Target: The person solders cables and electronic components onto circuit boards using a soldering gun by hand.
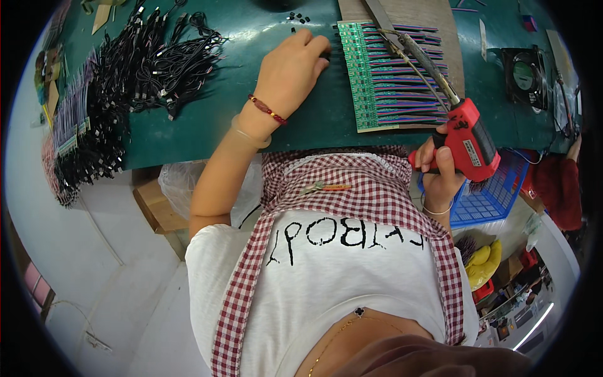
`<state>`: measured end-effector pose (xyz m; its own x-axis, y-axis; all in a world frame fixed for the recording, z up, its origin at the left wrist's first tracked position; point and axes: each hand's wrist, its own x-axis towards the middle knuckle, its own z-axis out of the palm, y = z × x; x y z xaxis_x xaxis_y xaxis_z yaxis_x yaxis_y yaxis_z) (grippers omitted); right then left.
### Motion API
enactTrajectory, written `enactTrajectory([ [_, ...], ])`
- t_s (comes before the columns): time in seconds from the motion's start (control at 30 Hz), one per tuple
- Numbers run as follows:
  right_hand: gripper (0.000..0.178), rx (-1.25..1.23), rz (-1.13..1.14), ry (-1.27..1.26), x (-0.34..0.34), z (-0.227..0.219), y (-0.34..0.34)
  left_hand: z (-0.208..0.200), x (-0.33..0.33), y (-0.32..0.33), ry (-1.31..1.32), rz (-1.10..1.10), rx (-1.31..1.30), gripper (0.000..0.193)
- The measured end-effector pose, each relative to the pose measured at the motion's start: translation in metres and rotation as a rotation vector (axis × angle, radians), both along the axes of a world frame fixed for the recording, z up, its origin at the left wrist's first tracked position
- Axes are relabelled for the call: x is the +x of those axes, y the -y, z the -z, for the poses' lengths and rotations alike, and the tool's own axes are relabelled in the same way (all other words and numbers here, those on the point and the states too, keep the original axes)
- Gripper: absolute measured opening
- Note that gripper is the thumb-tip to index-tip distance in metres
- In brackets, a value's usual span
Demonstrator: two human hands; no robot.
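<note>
My right hand (441,168) is wrapped round the grip of a red and black soldering gun (470,141). Its long metal barrel slants up and left over a row of green circuit boards (355,75). Thin dark, pink and blue wires (408,94) run rightward from the boards, side by side. Left of the boards, my left hand (294,68) rests low over the table with its fingers curled in. Whatever may be between those fingertips is hidden. Just beyond them lie several small black parts (295,17).
The boards lie on a brown sheet (453,38) on the green table (251,135). Bundled black cables (163,63) cover its left side. A square black fan (525,76) stands at the right. Below the table's right edge is a blue plastic basket (487,204).
</note>
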<state>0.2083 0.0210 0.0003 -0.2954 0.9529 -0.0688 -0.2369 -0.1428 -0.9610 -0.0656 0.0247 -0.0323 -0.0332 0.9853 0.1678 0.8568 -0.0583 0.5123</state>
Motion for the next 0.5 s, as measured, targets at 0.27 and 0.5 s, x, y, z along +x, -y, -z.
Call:
enactTrajectory([
  [0.27, 0.034, 0.005, 0.010, -0.032, 0.001, -0.002, 0.001, 0.000, -0.006, 0.008, 0.196, -0.044, -0.002, 0.009],
  [0.5, 0.034, -0.089, -0.042, -0.137, -0.014, -0.010, -0.003, -0.031, 0.022, 0.034, 0.863, -0.019, -0.206, 0.012],
])
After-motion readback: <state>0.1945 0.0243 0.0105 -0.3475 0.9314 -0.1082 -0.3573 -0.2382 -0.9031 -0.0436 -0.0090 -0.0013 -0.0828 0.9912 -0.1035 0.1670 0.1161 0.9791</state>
